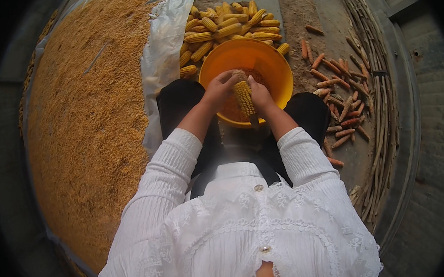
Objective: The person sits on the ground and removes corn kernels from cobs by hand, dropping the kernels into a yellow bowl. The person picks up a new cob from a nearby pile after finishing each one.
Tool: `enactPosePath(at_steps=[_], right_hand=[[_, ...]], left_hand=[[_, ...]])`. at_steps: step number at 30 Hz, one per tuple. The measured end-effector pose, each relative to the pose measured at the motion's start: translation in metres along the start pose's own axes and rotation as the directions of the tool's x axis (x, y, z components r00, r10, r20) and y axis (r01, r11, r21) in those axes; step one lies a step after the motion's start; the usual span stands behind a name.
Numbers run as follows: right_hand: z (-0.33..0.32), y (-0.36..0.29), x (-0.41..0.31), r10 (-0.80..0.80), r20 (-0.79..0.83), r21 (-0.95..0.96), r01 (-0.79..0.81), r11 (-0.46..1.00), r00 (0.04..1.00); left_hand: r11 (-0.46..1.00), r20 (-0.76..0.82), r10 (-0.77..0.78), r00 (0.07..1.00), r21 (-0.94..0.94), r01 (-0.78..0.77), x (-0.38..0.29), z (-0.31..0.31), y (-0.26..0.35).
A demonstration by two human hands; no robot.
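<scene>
A yellow plastic tub [285, 71] stands between my knees, with loose kernels [233, 108] in its bottom. Over it, an ear of corn [245, 97] is held tilted, most of its kernel rows still on and its upper end looking bare. My left hand [221, 85] grips that upper end from the left. My right hand [261, 95] is closed around the ear's right side. A dark flat piece [254, 120] shows at the ear's lower end; what it belongs to is unclear. The fingers partly hide the ear.
Beyond the tub lies a pile of yellow corn ears [228, 27]. Bare reddish cobs [347, 112] are scattered on the floor at right, beside a long bundle of thin sticks [381, 122]. Loose corn kernels [87, 129] cover a pale plastic sheet [163, 45] at left.
</scene>
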State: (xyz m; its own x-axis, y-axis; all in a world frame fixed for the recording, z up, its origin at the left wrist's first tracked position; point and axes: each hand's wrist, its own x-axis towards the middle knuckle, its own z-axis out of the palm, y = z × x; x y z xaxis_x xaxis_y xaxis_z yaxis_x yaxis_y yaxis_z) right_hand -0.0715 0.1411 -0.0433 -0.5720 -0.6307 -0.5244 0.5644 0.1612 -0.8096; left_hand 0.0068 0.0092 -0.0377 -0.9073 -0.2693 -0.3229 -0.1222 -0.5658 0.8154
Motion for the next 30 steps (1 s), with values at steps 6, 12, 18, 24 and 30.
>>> enactPosePath(at_steps=[6,12,18,24,30], right_hand=[[-0.001,0.0,0.005,0.135,-0.064,0.048,-0.132,0.99,0.989],[0.006,0.0,0.005,-0.12,0.024,-0.215,0.122,0.969,0.993],[-0.004,0.01,0.02,-0.203,-0.044,-0.324,0.178,0.929,0.978],[0.003,-0.002,0.012,0.004,-0.047,-0.091,-0.008,0.996,0.999],[0.012,0.0,0.014,-0.187,-0.058,-0.372,0.152,0.915,0.981]], left_hand=[[1.0,0.01,0.021,1.0,0.023,-0.021,0.006,-0.005,-0.004],[0.985,-0.096,0.034,0.995,0.17,-0.018,0.005,-0.003,0.0],[0.99,-0.062,0.059,0.996,0.135,-0.051,0.003,-0.002,-0.001],[0.991,-0.139,0.024,0.99,0.133,-0.006,0.004,-0.005,0.002],[0.983,-0.164,0.087,0.983,0.172,-0.058,-0.002,0.001,0.005]])
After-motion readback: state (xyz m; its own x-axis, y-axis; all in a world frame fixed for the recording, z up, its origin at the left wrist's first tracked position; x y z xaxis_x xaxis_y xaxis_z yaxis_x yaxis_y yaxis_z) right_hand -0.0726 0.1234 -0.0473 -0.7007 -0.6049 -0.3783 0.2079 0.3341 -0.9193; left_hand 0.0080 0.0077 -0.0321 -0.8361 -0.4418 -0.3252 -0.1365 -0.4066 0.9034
